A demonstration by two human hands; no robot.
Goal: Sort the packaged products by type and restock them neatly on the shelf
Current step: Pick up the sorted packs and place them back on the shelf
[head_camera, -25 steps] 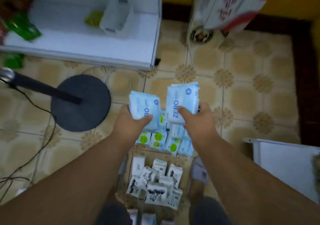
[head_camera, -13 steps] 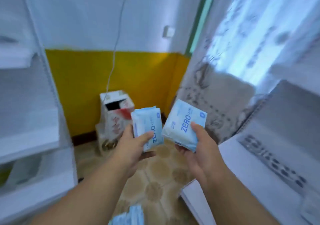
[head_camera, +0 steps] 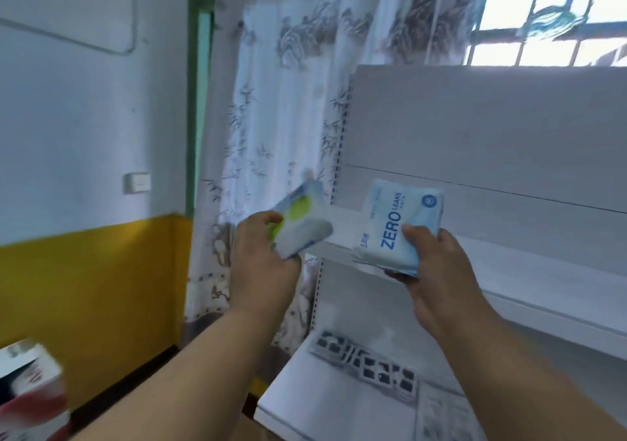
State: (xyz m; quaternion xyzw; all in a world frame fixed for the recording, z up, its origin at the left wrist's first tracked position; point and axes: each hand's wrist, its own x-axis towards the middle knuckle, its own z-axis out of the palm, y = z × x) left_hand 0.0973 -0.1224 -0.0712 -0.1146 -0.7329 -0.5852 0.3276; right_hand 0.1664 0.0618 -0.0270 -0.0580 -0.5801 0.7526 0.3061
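Packs fill both hands: left hand [head_camera: 263, 264] grips the green-dotted pack [head_camera: 300, 225], right hand [head_camera: 437, 264] the blue pack [head_camera: 395, 223].

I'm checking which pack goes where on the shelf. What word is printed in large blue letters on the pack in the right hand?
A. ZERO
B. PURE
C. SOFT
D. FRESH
A: the light blue pack gripped by the right hand shows "ZERO" in big blue letters, with "LEAKS" in smaller print beside it, held up in front of the white shelf.
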